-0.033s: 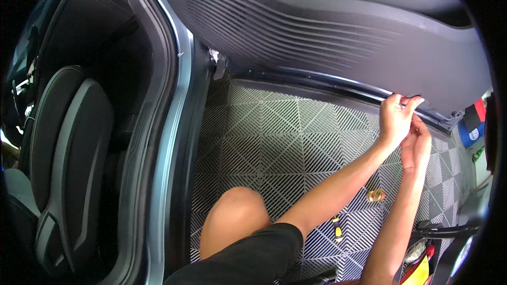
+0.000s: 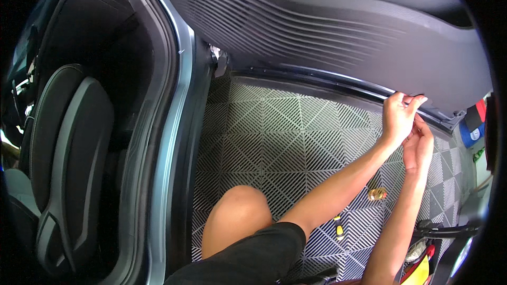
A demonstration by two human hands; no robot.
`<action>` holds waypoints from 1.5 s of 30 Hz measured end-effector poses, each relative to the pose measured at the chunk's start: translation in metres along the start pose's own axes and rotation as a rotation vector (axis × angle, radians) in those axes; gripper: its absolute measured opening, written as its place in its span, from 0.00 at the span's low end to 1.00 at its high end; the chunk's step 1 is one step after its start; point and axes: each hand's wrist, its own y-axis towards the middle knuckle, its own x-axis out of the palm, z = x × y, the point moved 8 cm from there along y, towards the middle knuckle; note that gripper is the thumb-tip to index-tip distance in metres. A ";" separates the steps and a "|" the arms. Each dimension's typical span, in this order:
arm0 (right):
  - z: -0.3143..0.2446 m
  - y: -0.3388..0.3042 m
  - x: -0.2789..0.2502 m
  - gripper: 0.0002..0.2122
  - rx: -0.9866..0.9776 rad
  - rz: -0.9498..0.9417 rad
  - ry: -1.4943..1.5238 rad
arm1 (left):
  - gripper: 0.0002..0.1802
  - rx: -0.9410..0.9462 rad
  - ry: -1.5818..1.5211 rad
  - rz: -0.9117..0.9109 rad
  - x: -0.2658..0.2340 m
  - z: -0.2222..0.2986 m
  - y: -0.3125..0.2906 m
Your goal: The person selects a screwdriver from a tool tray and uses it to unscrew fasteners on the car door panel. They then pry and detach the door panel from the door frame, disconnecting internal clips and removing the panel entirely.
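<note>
The dark grey inner panel of an open car door (image 2: 317, 26) spans the top of the view, with a dark strip (image 2: 311, 75) along its lower edge. My left hand (image 2: 397, 121) is at that edge, toward the right end, its thumb and fingers pinched together. What lies between them is too small or hidden to make out. Just below and to the right, my right hand (image 2: 418, 150) reaches up palm inward, close against the left. Its fingers are bent toward the underside of the door edge, and their tips are partly hidden.
Patterned grey floor tiles (image 2: 280, 150) lie beneath. A yellow and black tool (image 2: 338, 228) and a small gold-brown item (image 2: 377, 194) rest there. The door sill (image 2: 161, 179) and a car seat (image 2: 87, 163) stand left. Blue and red things (image 2: 471, 132) are far right.
The view has shifted very slightly. Both hands keep the same place and pose at the door's lower edge.
</note>
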 end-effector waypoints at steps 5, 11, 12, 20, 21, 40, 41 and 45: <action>0.041 -0.005 -0.032 0.18 0.057 0.102 -0.215 | 0.16 -0.056 -0.075 -0.156 0.006 -0.017 -0.008; 0.225 -0.082 -0.154 0.28 0.323 -0.180 -1.652 | 0.19 -0.081 0.421 -0.578 0.018 -0.042 -0.065; 0.258 -0.120 -0.148 0.30 0.315 -0.427 -1.786 | 0.18 -0.061 0.502 -0.763 0.027 -0.042 -0.081; 0.340 -0.211 -0.138 0.26 0.518 -0.992 -2.042 | 0.11 -0.256 0.464 -1.529 0.045 0.044 -0.174; 0.340 -0.208 -0.145 0.24 0.565 -0.968 -2.032 | 0.09 -0.254 0.416 -1.519 0.050 0.071 -0.176; 0.312 -0.188 -0.116 0.16 1.020 -0.772 -1.629 | 0.19 0.141 0.705 -1.739 0.066 0.127 -0.146; 0.277 -0.190 -0.112 0.16 1.173 -0.106 -1.747 | 0.19 0.076 0.718 -1.780 0.067 0.117 -0.156; 0.233 -0.177 -0.058 0.14 1.075 -0.709 -1.631 | 0.17 -0.256 0.593 -1.898 0.077 0.147 -0.157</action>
